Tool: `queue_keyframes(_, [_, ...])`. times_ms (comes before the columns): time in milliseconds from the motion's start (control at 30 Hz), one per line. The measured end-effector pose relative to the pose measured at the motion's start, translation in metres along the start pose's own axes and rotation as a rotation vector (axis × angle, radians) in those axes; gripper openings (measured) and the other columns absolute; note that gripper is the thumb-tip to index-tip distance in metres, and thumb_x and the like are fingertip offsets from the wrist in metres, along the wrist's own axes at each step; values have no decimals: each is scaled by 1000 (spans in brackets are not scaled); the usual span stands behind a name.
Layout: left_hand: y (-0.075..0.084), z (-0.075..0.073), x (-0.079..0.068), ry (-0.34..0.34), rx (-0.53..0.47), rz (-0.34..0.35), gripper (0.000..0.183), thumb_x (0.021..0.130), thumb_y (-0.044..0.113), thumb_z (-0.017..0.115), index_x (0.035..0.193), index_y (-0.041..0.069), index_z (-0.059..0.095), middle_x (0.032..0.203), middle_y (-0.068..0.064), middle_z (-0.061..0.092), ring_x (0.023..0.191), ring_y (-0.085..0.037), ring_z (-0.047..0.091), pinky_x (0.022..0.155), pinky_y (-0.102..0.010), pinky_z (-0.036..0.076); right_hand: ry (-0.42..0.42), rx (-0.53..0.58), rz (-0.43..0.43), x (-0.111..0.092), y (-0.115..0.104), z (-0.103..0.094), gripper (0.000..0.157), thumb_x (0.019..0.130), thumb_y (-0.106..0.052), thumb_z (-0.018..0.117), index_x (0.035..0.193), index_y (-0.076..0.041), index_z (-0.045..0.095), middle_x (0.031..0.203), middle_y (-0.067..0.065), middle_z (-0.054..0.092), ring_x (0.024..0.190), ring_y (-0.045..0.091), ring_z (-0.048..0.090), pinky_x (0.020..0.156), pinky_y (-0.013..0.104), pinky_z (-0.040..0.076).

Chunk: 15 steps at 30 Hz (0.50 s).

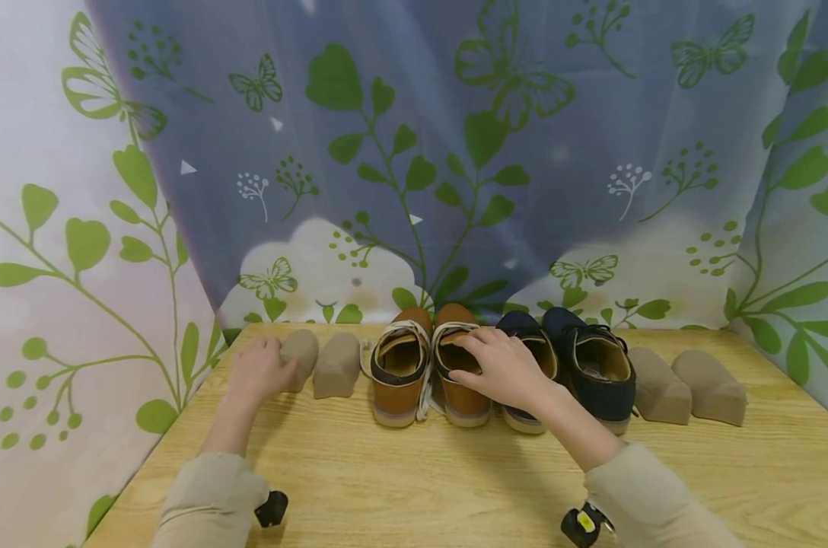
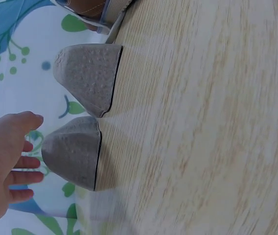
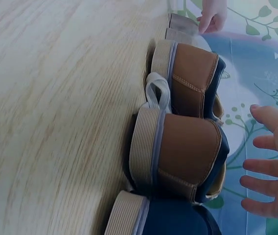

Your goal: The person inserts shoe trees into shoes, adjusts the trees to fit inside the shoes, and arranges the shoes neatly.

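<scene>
A pair of brown shoes (image 1: 397,380) with pale laces stands heels toward me, and a pair of navy shoes (image 1: 600,388) stands to their right. Over the opening of the right brown shoe (image 3: 190,152) hovers my right hand (image 1: 503,365), fingers spread and holding nothing. At the left end of the row, my left hand (image 1: 259,369) is beside the outermost grey-brown moulded shoe insert (image 2: 75,152). Its fingers are extended and apart from the insert in the left wrist view. A second such insert (image 2: 90,76) sits between that one and the brown shoes.
Two more grey-brown inserts (image 1: 708,384) sit right of the navy shoes. Everything stands along the back of a wood-grain table (image 1: 386,487), against a hanging cloth (image 1: 414,190) printed with leaves and butterflies. A loose pale lace (image 3: 158,90) loops out between the brown shoes.
</scene>
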<state>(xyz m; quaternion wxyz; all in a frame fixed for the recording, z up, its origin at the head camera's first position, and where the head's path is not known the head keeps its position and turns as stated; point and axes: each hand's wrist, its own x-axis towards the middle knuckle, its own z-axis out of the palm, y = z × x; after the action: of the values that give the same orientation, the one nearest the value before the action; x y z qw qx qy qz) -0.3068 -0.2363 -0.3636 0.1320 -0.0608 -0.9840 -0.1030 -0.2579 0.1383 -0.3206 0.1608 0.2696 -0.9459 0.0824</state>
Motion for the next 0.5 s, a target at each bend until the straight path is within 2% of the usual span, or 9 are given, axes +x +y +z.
queue_keyframes(300, [0, 2, -4, -125, 11, -112, 66, 88, 41, 55, 118, -17, 43, 110, -35, 48, 100, -49, 49, 81, -55, 42, -73, 9, -100, 7, -9, 6, 52, 87, -42, 62, 127, -9, 56, 128, 12, 52, 117, 33, 47, 88, 52, 42])
queue_keyframes(500, [2, 3, -5, -138, 15, -157, 74, 88, 44, 54, 125, -18, 36, 115, -38, 44, 103, -52, 47, 84, -57, 40, -72, 3, -149, 9, -14, 10, 51, 85, -40, 65, 125, -10, 57, 126, 13, 52, 118, 33, 46, 92, 51, 40])
